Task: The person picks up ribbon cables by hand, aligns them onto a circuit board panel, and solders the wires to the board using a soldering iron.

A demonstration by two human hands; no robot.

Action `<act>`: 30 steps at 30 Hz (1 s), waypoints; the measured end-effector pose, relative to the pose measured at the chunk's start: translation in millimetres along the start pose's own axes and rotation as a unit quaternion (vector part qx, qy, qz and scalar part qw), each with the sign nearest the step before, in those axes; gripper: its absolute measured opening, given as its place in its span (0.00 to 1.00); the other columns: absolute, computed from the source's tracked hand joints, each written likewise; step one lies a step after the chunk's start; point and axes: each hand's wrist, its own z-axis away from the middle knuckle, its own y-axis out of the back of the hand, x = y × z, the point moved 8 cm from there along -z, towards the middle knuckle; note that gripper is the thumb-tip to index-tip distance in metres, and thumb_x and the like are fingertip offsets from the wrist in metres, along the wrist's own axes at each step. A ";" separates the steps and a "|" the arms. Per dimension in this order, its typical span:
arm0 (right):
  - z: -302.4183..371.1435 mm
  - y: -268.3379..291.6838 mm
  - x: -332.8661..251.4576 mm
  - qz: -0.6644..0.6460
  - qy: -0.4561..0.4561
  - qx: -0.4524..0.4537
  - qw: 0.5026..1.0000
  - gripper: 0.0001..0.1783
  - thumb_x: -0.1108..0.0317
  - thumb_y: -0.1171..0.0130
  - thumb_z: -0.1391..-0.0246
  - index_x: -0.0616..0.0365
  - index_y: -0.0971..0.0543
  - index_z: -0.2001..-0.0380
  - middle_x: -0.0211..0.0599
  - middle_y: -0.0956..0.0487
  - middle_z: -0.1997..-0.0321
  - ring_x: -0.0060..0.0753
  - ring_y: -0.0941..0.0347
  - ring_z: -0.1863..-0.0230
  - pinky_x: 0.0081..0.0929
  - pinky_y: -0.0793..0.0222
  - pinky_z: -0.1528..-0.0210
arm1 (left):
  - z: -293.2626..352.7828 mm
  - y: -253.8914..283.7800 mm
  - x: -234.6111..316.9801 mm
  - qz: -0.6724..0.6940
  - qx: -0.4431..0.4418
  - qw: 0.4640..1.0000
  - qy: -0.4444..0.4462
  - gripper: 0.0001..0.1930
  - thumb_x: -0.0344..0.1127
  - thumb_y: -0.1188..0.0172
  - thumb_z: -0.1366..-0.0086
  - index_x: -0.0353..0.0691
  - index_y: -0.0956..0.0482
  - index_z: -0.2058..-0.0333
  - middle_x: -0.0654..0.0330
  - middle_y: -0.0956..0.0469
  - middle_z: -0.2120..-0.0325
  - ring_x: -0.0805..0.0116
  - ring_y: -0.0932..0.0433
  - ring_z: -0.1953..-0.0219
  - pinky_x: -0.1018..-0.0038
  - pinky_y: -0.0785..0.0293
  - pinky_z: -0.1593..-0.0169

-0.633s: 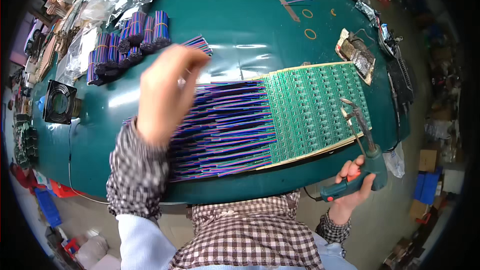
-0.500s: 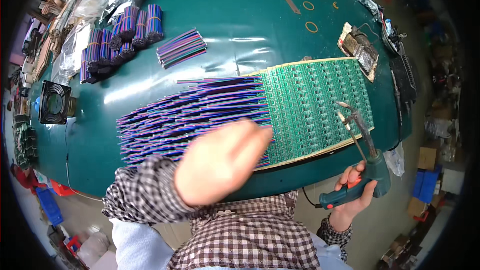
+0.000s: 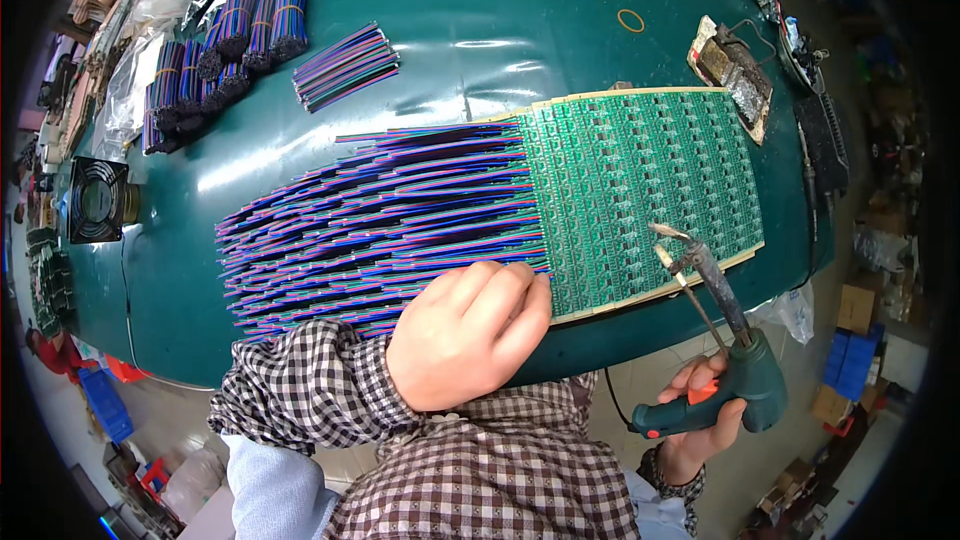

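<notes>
My right hand [image 3: 703,430] grips a dark green soldering gun [image 3: 752,380] with a red trigger. Its metal tip and feed tube reach over the near right part of a panel of green circuit boards [image 3: 640,190]. Rows of blue, red and black wires [image 3: 370,230] lie along the panel's left side and spread leftward. My left hand [image 3: 470,335] is closed at the near end of those rows, by the panel's near left edge. Its fingers are curled with their tips downward; whatever they pinch is hidden beneath them.
A loose bunch of cut wires [image 3: 347,67] lies beyond the panel, with banded wire bundles [image 3: 235,25] farther left. A small fan [image 3: 98,200] stands at the left. Beyond the panel's right corner sits a dirty metal-lined tray [image 3: 735,80]. Rubber bands [image 3: 630,20] lie at the back.
My left hand, blurred with straighter fingers before, has come down nearer me and curled at the wires. The soldering gun's tip has shifted slightly left and down. The whole view has shifted a little.
</notes>
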 end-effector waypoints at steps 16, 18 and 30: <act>29.6 -12.0 1.9 0.118 -0.094 -0.013 0.988 0.34 0.48 0.36 0.51 0.71 0.30 0.56 0.50 0.26 0.57 0.43 0.25 0.55 0.38 0.23 0.56 | -1.0 4.6 -0.2 0.001 0.024 1.000 -0.020 0.18 0.30 0.40 0.55 0.32 0.20 0.62 0.57 0.24 0.67 0.66 0.25 0.70 0.75 0.28 0.70; 30.6 -14.4 3.0 0.124 -0.101 -0.024 0.987 0.35 0.50 0.39 0.48 0.73 0.34 0.52 0.49 0.27 0.61 0.43 0.25 0.56 0.36 0.19 0.58 | -1.4 4.6 0.0 0.003 0.024 0.999 -0.025 0.18 0.30 0.41 0.54 0.32 0.21 0.62 0.57 0.24 0.67 0.66 0.25 0.70 0.75 0.28 0.69; 34.7 -15.2 7.3 0.164 -0.130 -0.004 0.978 0.32 0.49 0.37 0.50 0.71 0.30 0.60 0.46 0.26 0.67 0.40 0.24 0.63 0.34 0.22 0.61 | -2.3 2.7 -5.0 0.019 0.009 0.999 -0.027 0.17 0.30 0.41 0.53 0.33 0.21 0.61 0.57 0.24 0.66 0.66 0.25 0.69 0.75 0.29 0.70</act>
